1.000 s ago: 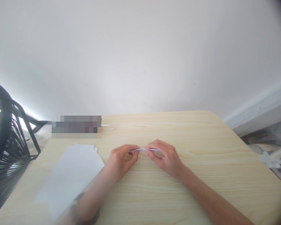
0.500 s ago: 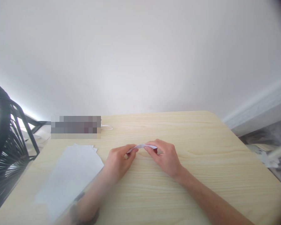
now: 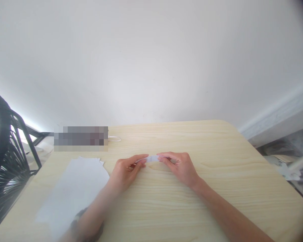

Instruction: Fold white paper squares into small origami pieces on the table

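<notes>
In the head view, the two hands have drawn slightly apart since the frame half a second ago, and the folded white paper strip (image 3: 152, 158) between them, arched then, now lies straighter with more of its face turned to the camera. The strip is at the centre of the frame, above the light wood-grain table (image 3: 166, 211). The left hand (image 3: 123, 171) pinches its left end, thumb below and fingers above; the right hand (image 3: 184, 168) pinches the right end likewise, both grips narrow. White paper sheets (image 3: 75, 181) lie overlapping at lower left, partly behind the left forearm, which wears a dark band (image 3: 77, 222). A black woven chair (image 3: 1, 114) stands at the left edge.
</notes>
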A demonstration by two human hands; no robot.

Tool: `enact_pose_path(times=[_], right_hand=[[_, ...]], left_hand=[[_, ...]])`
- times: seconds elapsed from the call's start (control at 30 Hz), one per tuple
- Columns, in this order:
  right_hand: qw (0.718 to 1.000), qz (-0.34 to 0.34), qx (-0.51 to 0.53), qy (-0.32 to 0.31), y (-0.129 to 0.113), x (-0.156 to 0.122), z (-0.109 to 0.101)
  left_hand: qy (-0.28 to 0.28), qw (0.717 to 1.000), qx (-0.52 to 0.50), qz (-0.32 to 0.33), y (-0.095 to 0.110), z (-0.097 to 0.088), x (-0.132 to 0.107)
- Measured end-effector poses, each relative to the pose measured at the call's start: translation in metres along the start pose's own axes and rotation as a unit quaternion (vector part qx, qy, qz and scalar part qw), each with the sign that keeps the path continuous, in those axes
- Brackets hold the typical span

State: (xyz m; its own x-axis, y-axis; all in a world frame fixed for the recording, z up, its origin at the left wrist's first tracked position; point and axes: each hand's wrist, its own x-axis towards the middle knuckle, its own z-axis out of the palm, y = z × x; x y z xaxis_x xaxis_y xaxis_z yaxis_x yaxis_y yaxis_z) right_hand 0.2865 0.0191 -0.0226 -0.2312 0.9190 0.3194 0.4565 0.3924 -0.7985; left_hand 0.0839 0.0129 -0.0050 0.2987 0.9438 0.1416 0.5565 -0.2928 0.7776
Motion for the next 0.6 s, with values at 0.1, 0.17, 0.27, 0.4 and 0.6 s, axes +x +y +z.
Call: enact_pose_path(times=[0.1,0.17,0.27,0.4,0.6], right_hand=[[1.000,-0.023,-0.006,0.012,0.0013,-0.0005,0.0011],[0.999,-0.042,-0.021,0.003,0.0018,-0.0002,0.0010],[0.994,-0.091,-0.050,-0.033,0.0017,0.0012,-0.0009],[0.983,-0.143,-0.094,-0.063,-0.0007,0.0031,-0.0039],[0.977,-0.144,-0.136,-0.074,-0.0058,0.0040,-0.0031]], left_hand=[[0.005,0.997,0.050,0.061,-0.0008,0.0008,0.0008],[-0.001,0.994,0.073,0.078,-0.0018,0.0005,0.0018],[-0.015,0.993,0.091,0.072,-0.0035,-0.0002,0.0032],[-0.018,0.991,0.090,0.097,-0.0044,-0.0003,0.0031],[-0.013,0.984,0.113,0.138,-0.0056,0.0004,0.0013]])
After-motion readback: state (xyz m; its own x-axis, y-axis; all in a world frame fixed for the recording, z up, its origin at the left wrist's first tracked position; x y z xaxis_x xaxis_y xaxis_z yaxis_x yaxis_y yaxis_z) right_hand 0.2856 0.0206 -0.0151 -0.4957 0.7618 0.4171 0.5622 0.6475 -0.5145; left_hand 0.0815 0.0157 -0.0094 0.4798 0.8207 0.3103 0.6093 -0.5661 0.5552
